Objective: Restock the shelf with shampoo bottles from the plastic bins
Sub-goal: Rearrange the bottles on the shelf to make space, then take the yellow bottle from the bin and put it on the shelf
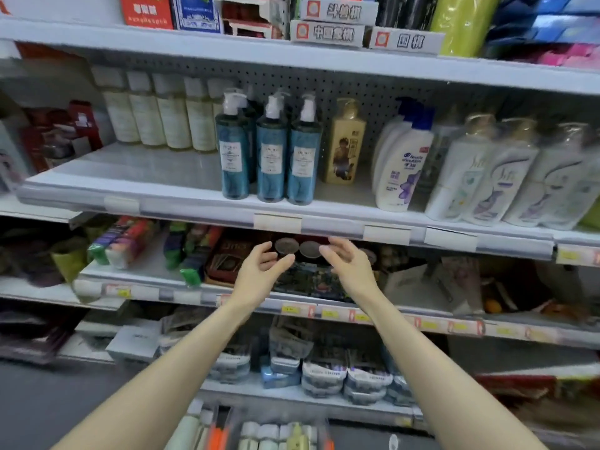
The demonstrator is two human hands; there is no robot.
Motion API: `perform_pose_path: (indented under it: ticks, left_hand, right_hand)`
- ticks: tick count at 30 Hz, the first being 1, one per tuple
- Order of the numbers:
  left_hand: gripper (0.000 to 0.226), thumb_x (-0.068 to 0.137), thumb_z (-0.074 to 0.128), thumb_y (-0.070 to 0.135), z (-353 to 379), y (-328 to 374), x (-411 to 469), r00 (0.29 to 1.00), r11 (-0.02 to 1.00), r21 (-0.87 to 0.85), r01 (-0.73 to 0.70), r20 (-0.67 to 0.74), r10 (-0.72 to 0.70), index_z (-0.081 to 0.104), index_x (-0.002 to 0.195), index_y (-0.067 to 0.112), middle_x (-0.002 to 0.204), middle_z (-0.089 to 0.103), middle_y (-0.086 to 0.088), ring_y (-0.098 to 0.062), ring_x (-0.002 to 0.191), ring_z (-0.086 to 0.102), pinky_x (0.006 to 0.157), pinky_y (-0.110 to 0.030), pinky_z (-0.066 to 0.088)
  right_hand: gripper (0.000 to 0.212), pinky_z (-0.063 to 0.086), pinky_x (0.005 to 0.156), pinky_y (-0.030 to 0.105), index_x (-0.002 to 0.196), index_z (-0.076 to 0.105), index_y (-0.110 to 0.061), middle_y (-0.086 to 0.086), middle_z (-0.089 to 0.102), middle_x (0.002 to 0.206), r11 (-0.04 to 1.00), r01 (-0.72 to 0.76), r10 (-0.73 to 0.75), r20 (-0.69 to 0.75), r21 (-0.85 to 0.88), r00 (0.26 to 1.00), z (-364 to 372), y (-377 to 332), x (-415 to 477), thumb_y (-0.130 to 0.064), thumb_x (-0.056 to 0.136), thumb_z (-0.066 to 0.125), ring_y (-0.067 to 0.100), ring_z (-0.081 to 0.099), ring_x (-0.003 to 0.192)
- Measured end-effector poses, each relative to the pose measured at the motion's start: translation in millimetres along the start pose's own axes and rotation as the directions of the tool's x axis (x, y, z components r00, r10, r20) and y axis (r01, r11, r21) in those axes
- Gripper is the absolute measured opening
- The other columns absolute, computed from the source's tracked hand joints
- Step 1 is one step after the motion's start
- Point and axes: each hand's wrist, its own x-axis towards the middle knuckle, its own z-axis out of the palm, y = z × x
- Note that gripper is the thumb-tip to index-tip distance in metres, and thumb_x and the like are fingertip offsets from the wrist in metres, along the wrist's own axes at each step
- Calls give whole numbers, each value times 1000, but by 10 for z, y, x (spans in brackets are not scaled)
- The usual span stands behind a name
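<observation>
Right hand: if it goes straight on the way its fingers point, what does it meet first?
Probably the shelf's front rail, just above the right hand; behind it stand the blue pump bottles. Depth is unclear, so this is a guess.

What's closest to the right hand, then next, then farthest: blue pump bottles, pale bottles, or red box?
1. Blue pump bottles, just above the right hand.
2. Pale bottles, farther back and left.
3. Red box, high up on the left.

I see three pump bottles [271, 157] at the front of the shelf [194, 206], a bottle row [162, 118] behind them to the left, my left hand [261, 266] and right hand [349, 264] below its edge.
</observation>
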Motion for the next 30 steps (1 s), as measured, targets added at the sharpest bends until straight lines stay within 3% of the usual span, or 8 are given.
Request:
perform_pose_path:
  ticks: [8, 13, 16, 19, 22, 26, 30]
  left_hand:
    - [64, 86, 69, 29, -14, -876, -186, 972, 972, 26, 233, 8, -233, 40, 141, 11, 128, 57, -10, -17, 111, 55, 87, -25, 41]
    - [61, 86, 68, 29, -24, -1654, -204, 922, 922, 53, 383, 29, -385, 43, 138, 9, 125, 59, -9, -20, 112, 57, 86, -25, 43]
    - [56, 86, 68, 32, -7, -2213, -211, 881, 882, 67, 467, 54, -470, 46, 134, 14, 118, 60, -3, -15, 107, 57, 84, -24, 42]
    - [49, 84, 72, 27, 4, -2828, -221, 828, 829, 67, 554, 51, -558, 49, 126, 14, 100, 63, 4, -10, 97, 59, 81, -24, 42]
    - [51, 80, 77, 27, 42, -3565, -267, 772, 772, 90, 629, 52, -634, 52, 123, 13, 105, 64, 0, -13, 97, 62, 74, -15, 44]
    - [44, 83, 70, 34, 181, -4596, -289, 744, 744, 212, 634, 96, -661, 53, 120, 18, 98, 61, 13, 4, 88, 55, 70, -7, 39]
    - [51, 75, 72, 45, 415, -5688, -369, 688, 687, 243, 684, 99, -719, 53, 116, 21, 96, 64, 8, -8, 89, 62, 69, -19, 46]
  right_hand:
    - [43, 47, 82, 19, 130, 54, -16, 1, 62, 121, 969, -247, 244, 110, 11, 964, 221, 929, -214, -33, 92, 62, 11, 58, 107]
    - [42, 49, 91, 29, 130, 55, -14, 3, 64, 115, 911, -411, 412, 129, -34, 902, 490, 1690, -359, -30, 91, 63, 15, 61, 105]
    - [41, 47, 90, 28, 129, 54, -13, 1, 63, 112, 862, -505, 507, 135, -46, 851, 670, 2181, -477, -29, 91, 62, 14, 59, 103]
    - [40, 47, 80, 17, 128, 55, -9, 2, 64, 106, 812, -579, 584, 125, -71, 802, 876, 2758, -588, -25, 92, 63, 11, 59, 95]
    - [37, 45, 68, 10, 123, 57, -4, -3, 64, 94, 748, -657, 663, 107, -87, 741, 1088, 3403, -719, -19, 90, 65, 2, 59, 80]
    - [38, 45, 67, 12, 122, 59, -4, -2, 66, 94, 688, -716, 726, 93, -123, 682, 1347, 4387, -887, -23, 90, 66, 2, 59, 76]
    - [41, 45, 76, 21, 123, 57, -12, -14, 63, 91, 636, -761, 771, 64, -127, 633, 1553, 5423, -1092, -31, 88, 67, 1, 58, 79]
